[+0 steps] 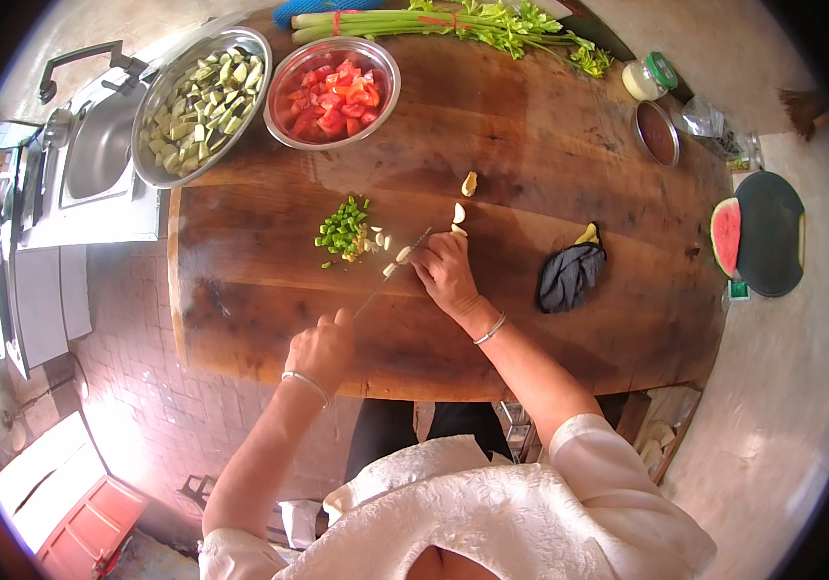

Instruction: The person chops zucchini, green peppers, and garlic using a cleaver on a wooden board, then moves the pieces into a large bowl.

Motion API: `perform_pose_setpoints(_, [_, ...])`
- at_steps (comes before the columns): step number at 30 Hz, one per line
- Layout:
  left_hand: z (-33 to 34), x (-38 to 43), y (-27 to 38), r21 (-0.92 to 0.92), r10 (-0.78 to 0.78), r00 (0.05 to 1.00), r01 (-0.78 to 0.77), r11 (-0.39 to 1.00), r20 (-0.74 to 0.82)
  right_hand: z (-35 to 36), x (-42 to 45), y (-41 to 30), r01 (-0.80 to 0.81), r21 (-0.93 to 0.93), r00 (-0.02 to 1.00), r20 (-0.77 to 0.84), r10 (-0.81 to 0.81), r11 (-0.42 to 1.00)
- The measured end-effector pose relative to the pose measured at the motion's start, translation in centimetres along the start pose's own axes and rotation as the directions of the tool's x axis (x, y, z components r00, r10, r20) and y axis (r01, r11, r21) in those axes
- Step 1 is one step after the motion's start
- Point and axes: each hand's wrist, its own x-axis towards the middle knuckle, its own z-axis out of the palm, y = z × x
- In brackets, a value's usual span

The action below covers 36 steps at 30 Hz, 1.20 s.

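Note:
My left hand [320, 348] grips the handle of a kitchen knife [371, 298]; the handle is hidden in my fist. The thin blade points up and to the right over the wooden table. Garlic slices [389, 270] lie along the blade. At its tip end, the bunched fingers of my right hand [445, 267] hold a garlic clove, mostly hidden by them. Just beyond that hand lie a whole garlic clove [459, 212] and a yellowish piece that looks like ginger [469, 184]. Chopped green pieces [342, 228] form a small pile left of the blade, with yellow bits and garlic slices beside it.
Metal bowls of chopped eggplant [200, 109] and cut tomatoes [334, 101] stand back left on the wooden table [262, 319]. Celery [400, 23] lies along the far edge. To the right are a dark cloth [572, 275], a green-lidded jar [648, 77], a metal bowl [656, 134] and watermelon [726, 235].

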Motion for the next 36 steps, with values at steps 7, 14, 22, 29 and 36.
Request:
perform_pose_setpoints(7, [4.6,2.6,-0.5,-0.187,-0.012,0.969,-0.035,0.982,-0.248,0.6,-0.2,0.1,-0.014,-0.016,1.0,0.014,0.014,1.0])
perform_pose_setpoints(14, [0.6,0.5,0.5,-0.176,-0.03,0.998,0.02,0.984,-0.056,0.4,-0.7,0.5,-0.052,0.0,0.999,0.015,0.052,0.999])
perform_pose_setpoints(22, [2.6,1.7,0.0,-0.135,0.005,0.995,-0.018,0.991,-0.098,0.4,-0.3,0.0,-0.03,0.002,1.0,0.002,0.03,1.0])
perform_pose_setpoints(29, [3.7,2.7,1.3,-0.414,-0.074,0.953,-0.057,0.909,-0.293,0.4,-0.3,0.3,-0.068,-0.023,0.998,0.016,0.068,0.997])
perform_pose_setpoints(36, [5.5,-0.6,2.0,-0.427,-0.094,0.973,-0.005,0.904,-0.21,-4.0,-0.3,2.2,-0.291,0.135,0.935,-0.171,0.311,0.947])
